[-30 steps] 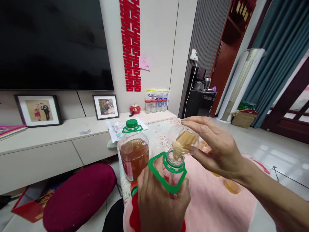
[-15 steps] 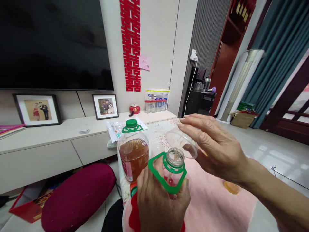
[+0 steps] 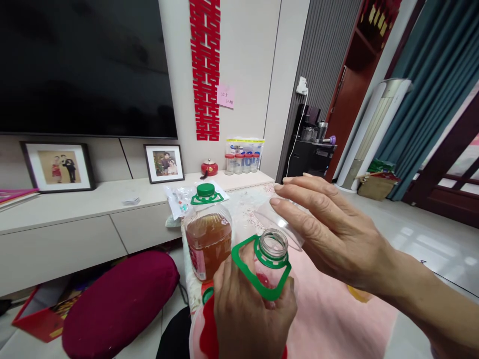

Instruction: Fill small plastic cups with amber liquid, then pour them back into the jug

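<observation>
My left hand (image 3: 252, 309) is wrapped round a clear plastic bottle (image 3: 275, 243) with a green carrying ring at its neck. Uncapped, the bottle's mouth faces up towards me. Just behind and to the right of that mouth, my right hand (image 3: 333, 234) holds a tilted clear plastic cup (image 3: 275, 219); the fingers lie over the cup and hide much of it, along with the thumb. A second, large bottle (image 3: 209, 239) of brown liquid stands to the left, its green cap (image 3: 205, 189) on. A loose green cap (image 3: 207, 295) lies beside my left hand.
The table has a pink cloth (image 3: 337, 324). A round yellowish item (image 3: 359, 293) lies on it, partly behind my right forearm. Several red-lidded jars (image 3: 239, 163) and a red pot (image 3: 209, 167) stand on the cabinet behind. A dark red stool (image 3: 123, 304) is at the left.
The cup has tipped and shifted slightly as my right hand turned, so less of its inside shows. A thin stream seen at the bottle's mouth earlier no longer shows. My left hand stays put.
</observation>
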Action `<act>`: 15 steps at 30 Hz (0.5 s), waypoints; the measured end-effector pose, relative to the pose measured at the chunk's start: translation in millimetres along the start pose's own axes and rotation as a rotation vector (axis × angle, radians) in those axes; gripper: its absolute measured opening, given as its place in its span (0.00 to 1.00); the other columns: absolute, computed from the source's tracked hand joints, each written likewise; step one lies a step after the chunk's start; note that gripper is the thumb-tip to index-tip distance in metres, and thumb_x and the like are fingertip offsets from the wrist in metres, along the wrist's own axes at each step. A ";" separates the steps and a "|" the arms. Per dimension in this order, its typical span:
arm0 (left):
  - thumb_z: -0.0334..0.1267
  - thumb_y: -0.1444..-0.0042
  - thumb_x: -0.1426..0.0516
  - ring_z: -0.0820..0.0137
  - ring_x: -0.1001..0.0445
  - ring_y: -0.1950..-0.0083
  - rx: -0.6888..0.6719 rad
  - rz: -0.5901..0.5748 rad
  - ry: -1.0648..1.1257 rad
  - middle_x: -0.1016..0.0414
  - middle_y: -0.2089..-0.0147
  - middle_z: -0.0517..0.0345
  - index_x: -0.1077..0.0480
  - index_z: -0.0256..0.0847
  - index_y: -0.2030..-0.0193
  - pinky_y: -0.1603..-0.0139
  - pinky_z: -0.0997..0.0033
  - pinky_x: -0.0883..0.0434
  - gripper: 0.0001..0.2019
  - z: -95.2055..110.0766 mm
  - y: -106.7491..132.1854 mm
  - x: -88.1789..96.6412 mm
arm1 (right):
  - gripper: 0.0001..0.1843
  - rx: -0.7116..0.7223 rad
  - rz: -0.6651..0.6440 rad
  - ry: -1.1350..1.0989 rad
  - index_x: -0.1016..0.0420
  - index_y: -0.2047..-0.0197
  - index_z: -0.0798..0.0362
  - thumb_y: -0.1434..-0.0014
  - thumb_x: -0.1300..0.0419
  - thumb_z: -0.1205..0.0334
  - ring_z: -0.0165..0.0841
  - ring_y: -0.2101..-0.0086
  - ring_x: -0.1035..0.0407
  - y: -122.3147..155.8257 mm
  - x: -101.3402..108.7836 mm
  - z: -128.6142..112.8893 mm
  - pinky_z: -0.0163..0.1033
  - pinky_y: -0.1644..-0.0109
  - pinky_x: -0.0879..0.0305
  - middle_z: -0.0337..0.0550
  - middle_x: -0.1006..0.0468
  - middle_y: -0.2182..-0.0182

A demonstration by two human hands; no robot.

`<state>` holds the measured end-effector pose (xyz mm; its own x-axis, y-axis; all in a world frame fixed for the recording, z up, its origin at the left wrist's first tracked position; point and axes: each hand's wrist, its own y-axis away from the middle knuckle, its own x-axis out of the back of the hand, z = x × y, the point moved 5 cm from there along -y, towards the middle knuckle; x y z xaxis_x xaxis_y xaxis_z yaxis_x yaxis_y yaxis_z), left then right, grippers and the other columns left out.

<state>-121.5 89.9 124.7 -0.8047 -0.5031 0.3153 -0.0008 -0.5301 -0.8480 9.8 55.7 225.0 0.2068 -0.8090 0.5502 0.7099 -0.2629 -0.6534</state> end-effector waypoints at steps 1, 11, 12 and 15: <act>0.38 0.46 0.39 0.60 0.19 0.59 -0.015 -0.012 -0.010 0.21 0.60 0.54 0.30 0.44 0.52 0.59 0.56 0.19 0.14 -1.0 0.9 1.1 | 0.25 0.001 0.002 0.001 0.28 0.38 0.71 0.37 0.41 0.85 0.54 0.37 0.32 -0.1 0.4 -0.2 0.62 0.30 0.33 0.64 0.26 0.40; 0.36 0.44 0.42 0.56 0.19 0.55 0.060 -0.073 0.008 0.20 0.57 0.51 0.34 0.47 0.51 0.55 0.46 0.19 0.13 -0.8 13.8 -0.5 | 0.27 -0.001 -0.035 -0.009 0.30 0.35 0.70 0.38 0.42 0.85 0.54 0.35 0.35 -0.3 -0.3 -0.5 0.63 0.28 0.36 0.65 0.27 0.38; 0.36 0.42 0.44 0.54 0.19 0.53 0.105 -0.066 0.030 0.20 0.56 0.50 0.34 0.47 0.52 0.53 0.42 0.20 0.11 -1.1 14.5 -1.2 | 0.27 0.002 -0.035 -0.009 0.30 0.35 0.70 0.38 0.42 0.84 0.54 0.35 0.35 -0.6 0.1 -0.7 0.63 0.28 0.36 0.65 0.27 0.38; 0.35 0.42 0.45 0.53 0.20 0.53 0.143 -0.086 0.049 0.20 0.55 0.50 0.33 0.46 0.51 0.52 0.40 0.21 0.12 -1.9 14.8 -3.0 | 0.26 0.010 -0.041 -0.002 0.30 0.35 0.70 0.37 0.42 0.83 0.53 0.35 0.35 -0.7 1.6 -0.4 0.63 0.28 0.36 0.64 0.27 0.38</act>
<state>-120.3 84.9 110.4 -0.8331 -0.4200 0.3599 0.0110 -0.6631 -0.7485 9.4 54.3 226.1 0.1783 -0.7968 0.5773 0.7248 -0.2904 -0.6247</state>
